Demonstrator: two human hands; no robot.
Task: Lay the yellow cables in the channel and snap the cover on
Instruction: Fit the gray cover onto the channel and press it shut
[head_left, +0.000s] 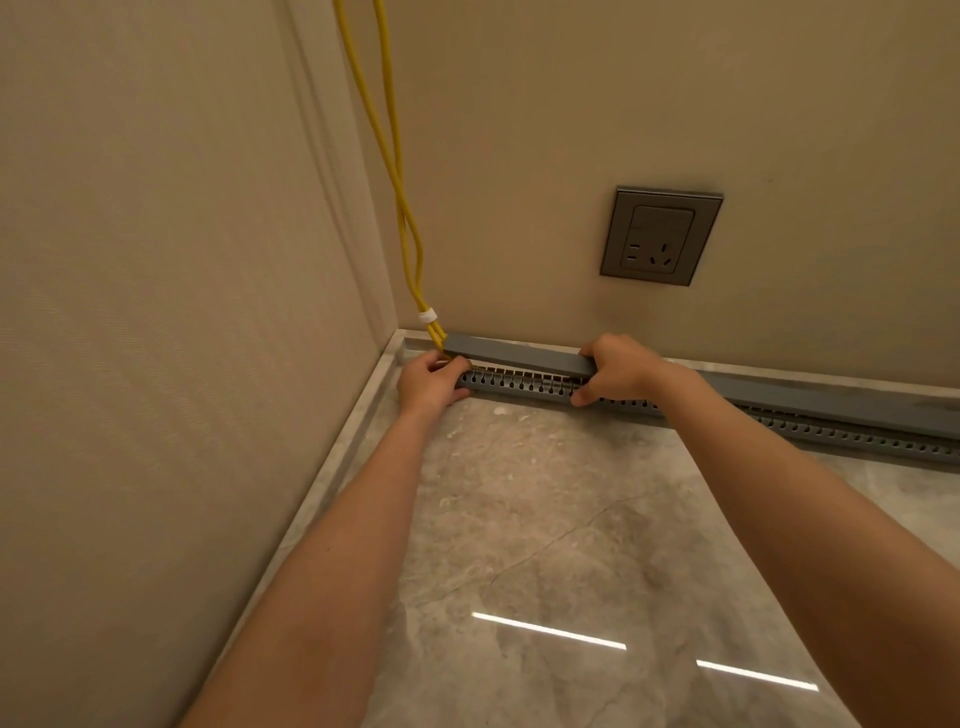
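Grey cover (519, 357) loose over slotted channel (519, 384)

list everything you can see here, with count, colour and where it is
yellow cables: at least two, yellow, hanging down the corner into the channel's left end
tie: one, white, round the cables just above the channel
channel: one, grey, slotted, along the wall base
cover: one, grey, over the channel, left part not seated
socket: one, grey, on the back wall
floor: grey marble, glossy
left hand: at the channel's left end
right hand: gripping the cover
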